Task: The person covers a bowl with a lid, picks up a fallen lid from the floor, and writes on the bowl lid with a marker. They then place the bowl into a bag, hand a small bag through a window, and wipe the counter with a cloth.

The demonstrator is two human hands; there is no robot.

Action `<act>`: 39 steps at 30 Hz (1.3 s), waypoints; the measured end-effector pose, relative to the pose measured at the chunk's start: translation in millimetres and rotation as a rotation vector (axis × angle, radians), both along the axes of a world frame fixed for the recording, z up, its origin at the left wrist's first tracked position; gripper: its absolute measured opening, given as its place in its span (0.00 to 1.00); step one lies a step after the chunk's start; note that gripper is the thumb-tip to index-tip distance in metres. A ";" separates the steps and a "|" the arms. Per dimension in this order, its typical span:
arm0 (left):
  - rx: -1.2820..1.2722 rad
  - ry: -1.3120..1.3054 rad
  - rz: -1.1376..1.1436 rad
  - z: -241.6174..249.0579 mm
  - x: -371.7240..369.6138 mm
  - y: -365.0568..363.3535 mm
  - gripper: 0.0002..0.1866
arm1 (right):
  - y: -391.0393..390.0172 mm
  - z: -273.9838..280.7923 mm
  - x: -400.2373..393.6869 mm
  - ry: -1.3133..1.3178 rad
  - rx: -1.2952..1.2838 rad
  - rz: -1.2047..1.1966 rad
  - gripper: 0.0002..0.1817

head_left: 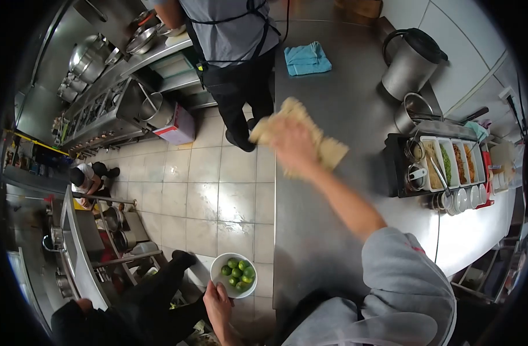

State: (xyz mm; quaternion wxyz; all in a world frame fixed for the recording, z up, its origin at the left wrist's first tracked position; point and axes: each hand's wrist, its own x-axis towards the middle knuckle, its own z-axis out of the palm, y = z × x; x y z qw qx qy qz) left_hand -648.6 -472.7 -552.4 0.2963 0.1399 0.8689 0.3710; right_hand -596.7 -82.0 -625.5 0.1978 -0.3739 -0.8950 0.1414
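Right hand (293,144) outstretched, pressing cloth (310,138) on counter (344,109).

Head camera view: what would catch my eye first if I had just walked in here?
Most striking is the right hand pressing a tan cloth onto the steel counter mid-picture. Low down, the left hand holds a white bowl of limes over the tiled floor. A folded blue towel lies at the counter's far end, beside another person in an apron.
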 end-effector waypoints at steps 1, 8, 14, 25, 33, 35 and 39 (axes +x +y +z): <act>0.004 0.016 -0.003 3.3 -0.6 -1.7 0.11 | -35.6 -16.3 -3.9 -0.072 0.130 0.117 0.24; 0.065 0.074 0.084 50.7 20.9 -30.4 0.10 | -206.0 17.1 20.1 0.015 -0.900 0.317 0.22; 0.003 0.143 0.062 57.7 40.1 -88.7 0.11 | -69.6 77.9 54.2 0.475 -0.669 0.048 0.18; 0.009 0.103 0.087 42.9 60.9 -119.0 0.12 | -129.3 5.6 90.5 -0.046 0.033 0.369 0.27; 0.020 0.206 -0.170 50.3 94.6 -63.9 0.11 | -327.8 -13.3 181.9 0.227 0.420 0.739 0.07; 0.057 0.210 -0.237 54.1 111.1 -51.5 0.11 | -332.1 -12.3 215.9 0.229 -0.010 0.802 0.08; 0.100 0.190 -0.331 54.7 135.2 -37.4 0.11 | -292.5 21.1 291.7 0.311 -0.822 0.457 0.12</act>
